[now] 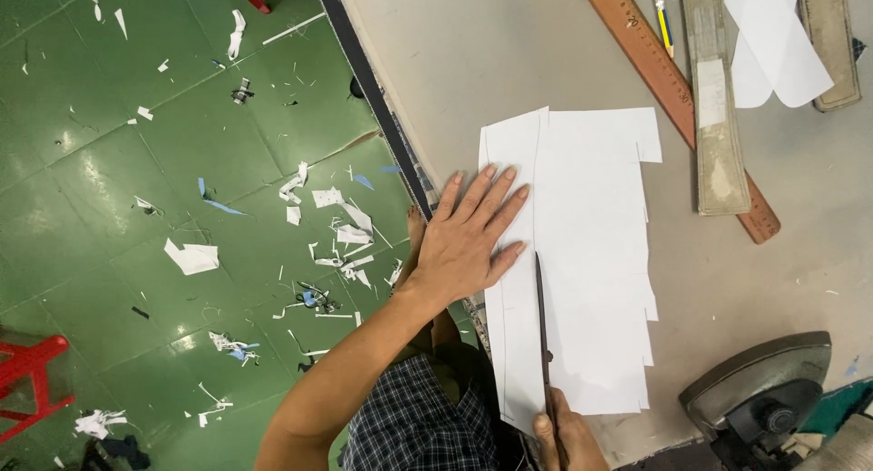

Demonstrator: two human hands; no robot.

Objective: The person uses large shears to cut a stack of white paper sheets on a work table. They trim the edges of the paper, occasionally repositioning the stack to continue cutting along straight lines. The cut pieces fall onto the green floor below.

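— Head view first: where do we have the paper?

— The white paper pattern (582,253) lies flat on the grey counter (473,62), near its left edge. Our left hand (468,239) rests on the sheet's left strip, just beside the drawn curved line.

— And how is that hand set?

— Spread wide, fingers fanned, palm pressing the paper down; it grips nothing.

— The other one?

— Our right hand (564,439) sits at the bottom edge of the frame, closed round the handles of the scissors (543,335). The dark blades run up the sheet, between the left hand's thumb side and the wider part of the pattern, with the tip just beside our little finger.

— What else do we see?

— A wooden ruler (682,98) lies slanted, well apart at the upper right, with a pencil (663,21) beside it. An iron (759,398) stands at the lower right. Paper scraps (336,239) litter the green floor (109,162) to our left.
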